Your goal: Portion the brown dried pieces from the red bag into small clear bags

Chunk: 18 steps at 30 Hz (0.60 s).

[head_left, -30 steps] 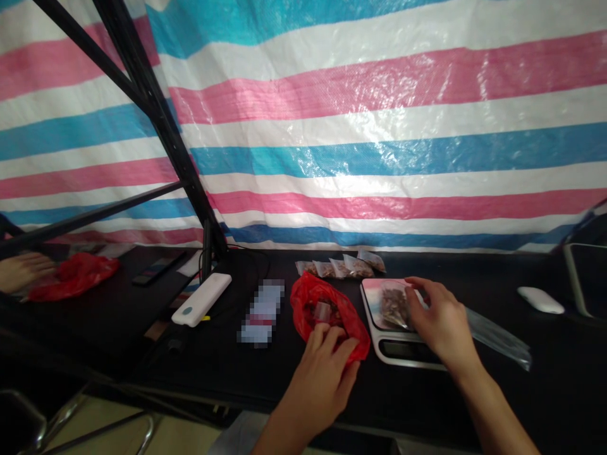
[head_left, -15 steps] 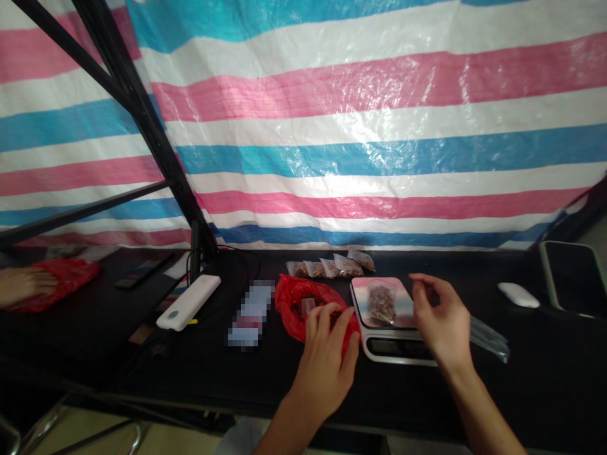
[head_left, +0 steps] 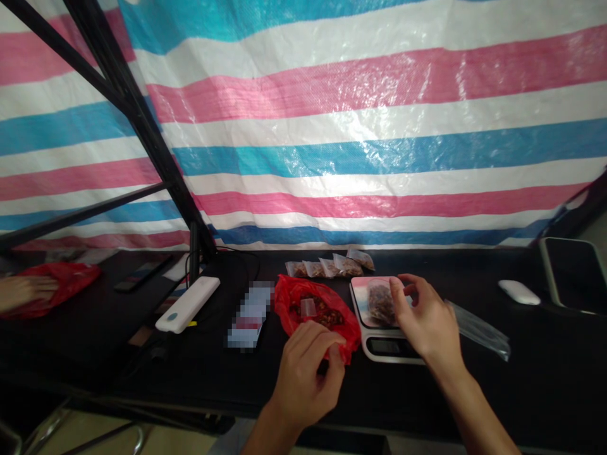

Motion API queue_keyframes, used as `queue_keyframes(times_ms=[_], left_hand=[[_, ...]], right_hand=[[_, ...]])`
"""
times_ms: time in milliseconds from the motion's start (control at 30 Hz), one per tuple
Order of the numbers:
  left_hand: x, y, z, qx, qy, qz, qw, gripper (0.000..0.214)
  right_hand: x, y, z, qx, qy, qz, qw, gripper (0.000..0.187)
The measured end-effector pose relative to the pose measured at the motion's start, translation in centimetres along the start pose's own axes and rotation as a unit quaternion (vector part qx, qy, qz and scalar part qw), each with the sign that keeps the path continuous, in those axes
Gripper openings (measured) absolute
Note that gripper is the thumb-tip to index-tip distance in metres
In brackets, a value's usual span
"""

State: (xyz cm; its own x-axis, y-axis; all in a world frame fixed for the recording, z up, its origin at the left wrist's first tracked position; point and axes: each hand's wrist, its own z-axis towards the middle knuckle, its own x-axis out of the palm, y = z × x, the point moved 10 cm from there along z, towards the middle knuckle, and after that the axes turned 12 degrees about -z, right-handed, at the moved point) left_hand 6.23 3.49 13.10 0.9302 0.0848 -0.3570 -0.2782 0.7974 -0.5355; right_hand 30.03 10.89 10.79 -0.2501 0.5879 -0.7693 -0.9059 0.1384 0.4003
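Note:
My left hand (head_left: 310,373) is at the near rim of a red plastic bag (head_left: 283,303), its fingers curled and its thumb close to the forefinger on the rim. Dried brown bits fill the bag, and a small clear scoop-like piece (head_left: 308,308) lies on them. To the right stands a kitchen scale (head_left: 367,349) with a clear sachet (head_left: 380,302) of dried bits on its plate. Over the plate's right side is my right hand (head_left: 429,322), thumb and fingers apart, the thumb beside the sachet and partly covering it.
Several filled sachets (head_left: 327,268) lie in a row behind the scale. Clear empty bags (head_left: 484,332) lie to the right, with a white mouse (head_left: 518,292) and a dark-screened device (head_left: 573,275) beyond. A white power bank (head_left: 188,304) lies left. Another person's hand (head_left: 28,292) rests on a red bag.
My left hand has drawn back from over the red bag to its near rim, its fingers curling. My right hand has moved left to the sachet, its thumb and fingers spreading.

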Motion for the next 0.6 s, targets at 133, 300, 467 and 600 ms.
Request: queue_keyframes(times_ms=[133,300,467,600], left_hand=[[0.5,0.0,-0.4,-0.005,0.043,-0.004,0.999,0.021],[0.1,0.1,-0.7,-0.009,0.054,-0.005,0.998,0.022],[-0.8,1.0,-1.0,-0.032,0.043,-0.009,0.999,0.022],[-1.4,1.4,-1.1,-0.042,0.037,-0.011,0.998,0.022]], right_hand=[[0.1,1.2,-0.7,-0.009,-0.009,-0.06,0.998,0.05],[0.9,2.8,-1.4,-0.04,-0.003,-0.156,0.987,0.042],[1.7,2.6,-1.4,-0.042,0.011,-0.128,0.991,0.037],[1.5,2.5,-1.3,-0.047,-0.004,-0.086,0.995,0.032]])
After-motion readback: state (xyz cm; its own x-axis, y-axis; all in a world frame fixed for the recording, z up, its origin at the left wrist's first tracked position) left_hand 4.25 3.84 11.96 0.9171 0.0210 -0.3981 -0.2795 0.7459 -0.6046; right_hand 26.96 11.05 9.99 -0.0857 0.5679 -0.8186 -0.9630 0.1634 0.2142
